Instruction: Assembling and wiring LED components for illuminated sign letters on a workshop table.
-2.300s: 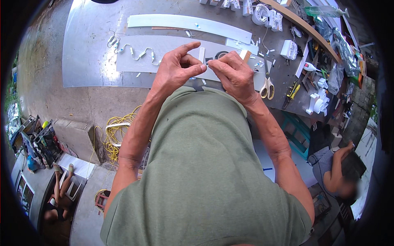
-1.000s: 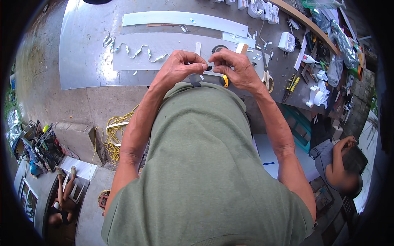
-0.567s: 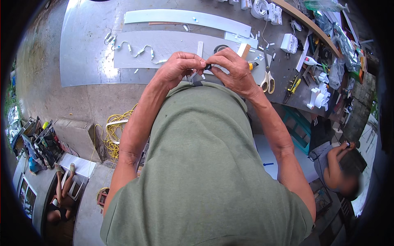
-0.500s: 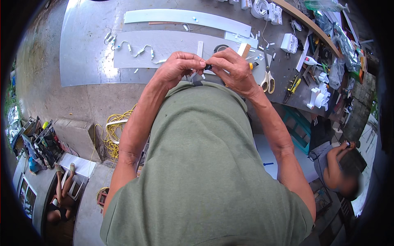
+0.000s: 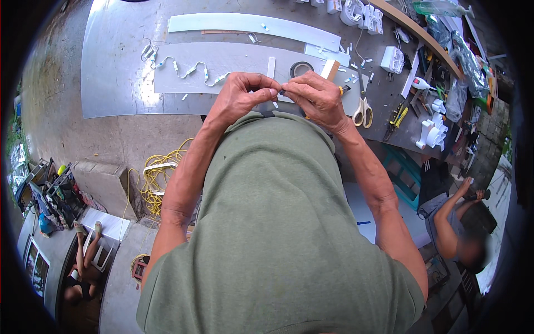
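My left hand (image 5: 243,98) and my right hand (image 5: 318,99) meet over the table's near edge, thumbs and fingers pinched together. Between their fingertips is a small dark piece (image 5: 282,92), too small and covered to name. A string of small white modules on wire (image 5: 192,69) lies on the grey sheet, its right end reaching my left hand. Just beyond my right hand is a roll of black tape (image 5: 301,68). Beside that hand lie a yellow-and-black cutter (image 5: 344,89), partly hidden, and scissors with cream handles (image 5: 363,113).
A long white strip (image 5: 253,25) lies across the table's far side. At the right are white plastic parts (image 5: 434,132), yellow-handled pliers (image 5: 398,118) and plastic bags. Yellow cable (image 5: 156,178) is coiled on the floor at left. One person (image 5: 453,222) sits at right, another (image 5: 83,273) at lower left.
My hands have shifted slightly, still pinched together, and the tape roll shows more fully. The person at right has raised an arm, holding a small white thing.
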A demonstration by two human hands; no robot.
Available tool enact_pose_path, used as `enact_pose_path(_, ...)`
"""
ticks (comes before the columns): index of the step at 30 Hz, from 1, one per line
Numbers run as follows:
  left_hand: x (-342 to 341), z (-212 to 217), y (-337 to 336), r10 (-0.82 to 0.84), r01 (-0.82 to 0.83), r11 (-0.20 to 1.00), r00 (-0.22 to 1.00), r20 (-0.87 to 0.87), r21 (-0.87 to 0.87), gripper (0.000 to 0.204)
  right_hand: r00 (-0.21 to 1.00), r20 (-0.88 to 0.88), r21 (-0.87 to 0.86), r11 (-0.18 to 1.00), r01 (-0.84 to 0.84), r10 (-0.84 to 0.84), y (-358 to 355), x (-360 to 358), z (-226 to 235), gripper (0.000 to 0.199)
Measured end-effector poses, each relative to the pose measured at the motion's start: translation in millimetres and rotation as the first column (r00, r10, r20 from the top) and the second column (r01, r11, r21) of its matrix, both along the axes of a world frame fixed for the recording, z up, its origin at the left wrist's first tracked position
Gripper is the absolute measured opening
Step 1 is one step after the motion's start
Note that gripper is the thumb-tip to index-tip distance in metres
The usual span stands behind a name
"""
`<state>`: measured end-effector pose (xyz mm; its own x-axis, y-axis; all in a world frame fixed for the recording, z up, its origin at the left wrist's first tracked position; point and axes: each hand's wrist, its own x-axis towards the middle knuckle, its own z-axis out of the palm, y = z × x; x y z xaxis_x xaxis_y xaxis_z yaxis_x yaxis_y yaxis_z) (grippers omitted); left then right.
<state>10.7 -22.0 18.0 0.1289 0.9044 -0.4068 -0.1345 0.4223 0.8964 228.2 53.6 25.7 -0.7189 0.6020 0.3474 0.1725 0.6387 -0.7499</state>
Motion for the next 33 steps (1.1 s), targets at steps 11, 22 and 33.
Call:
enact_pose_path(11, 9, 12, -4, 0.057, 0.185, 0.892, 0.859, -0.509, 0.412, 0.019, 0.977, 0.215, -0.423, 0.9, 0.105, -0.012, -2, 0, 14, 0.012)
enact_pose_path(22, 13, 4, -5, -0.011, 0.118, 0.959, 0.924, -0.382, 0.257, 0.02, 0.953, 0.282, -0.462, 0.855, 0.235, -0.11, -20, 4, 11, 0.017)
enact_pose_path(33, 14, 0, -1, 0.01, -0.016, 1.0, 0.976, -0.219, -0.024, 0.029, 0.935, 0.097, -0.453, 0.821, 0.347, -0.341, -34, -9, 13, 0.017)
